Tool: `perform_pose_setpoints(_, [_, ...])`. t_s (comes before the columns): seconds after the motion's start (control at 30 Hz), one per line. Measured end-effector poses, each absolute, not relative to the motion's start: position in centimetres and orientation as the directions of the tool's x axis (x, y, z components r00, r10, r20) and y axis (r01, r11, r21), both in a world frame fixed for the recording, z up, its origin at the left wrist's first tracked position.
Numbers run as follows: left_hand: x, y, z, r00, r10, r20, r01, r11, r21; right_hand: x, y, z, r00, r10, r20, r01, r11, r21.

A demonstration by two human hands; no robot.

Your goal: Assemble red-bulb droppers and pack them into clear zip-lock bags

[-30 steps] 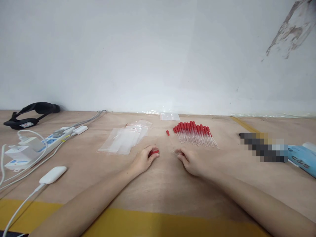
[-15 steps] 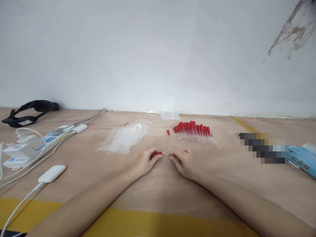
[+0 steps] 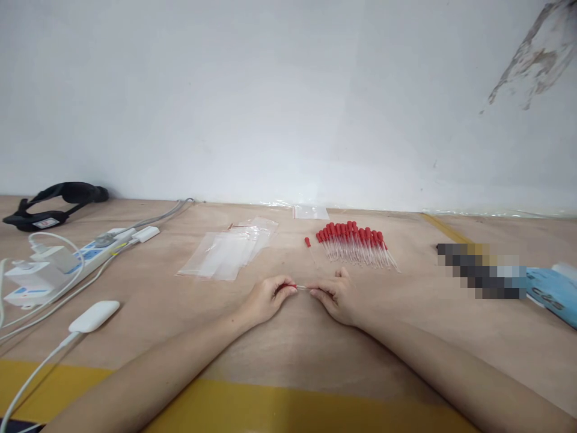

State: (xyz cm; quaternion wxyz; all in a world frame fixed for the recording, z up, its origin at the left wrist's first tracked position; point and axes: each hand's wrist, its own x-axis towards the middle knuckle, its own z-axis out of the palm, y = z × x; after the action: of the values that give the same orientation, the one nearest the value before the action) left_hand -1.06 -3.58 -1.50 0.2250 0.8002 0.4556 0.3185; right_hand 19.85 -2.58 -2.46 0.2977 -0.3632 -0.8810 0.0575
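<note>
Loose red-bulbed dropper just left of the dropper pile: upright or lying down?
Lying down. The loose dropper rests along the table, red bulb toward the wall, clear stem nearer the camera.

Single head-worn view, above tabletop (image 3: 288, 349), facing forward and down; tabletop near, wall (image 3: 270, 108) farther.

"C&S" on blue pkt (image 3: 552, 293), strap lbl (image 3: 45, 223) illeg.
</note>
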Motion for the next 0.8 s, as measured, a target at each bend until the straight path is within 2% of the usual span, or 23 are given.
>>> perform_pose_setpoints(0.33, [-1.3, -3.7, -1.2, 0.492, 0.843, 0.219, 0.507, -0.482, 0.714, 20.2, -2.6, -1.8, -0.633, 0.560, 0.535, 0.552, 0.811, -0.196])
perform_pose_setpoints(0.57, [-1.1, -3.9, -1.3, 0.500, 0.809, 0.309, 0.573, -0.576, 0.582, 19.7, -2.9, -2.1, -0.624, 0.575, 0.530, 0.612, 0.780, -0.126])
perform_pose_setpoints(0.8, [-1.1, -3.9, -1.8, 0.559, 0.723, 0.406, 0.565, -0.690, 0.452, 19.0, -3.0, -2.0, -0.660, 0.622, 0.421, 0.593, 0.776, -0.216])
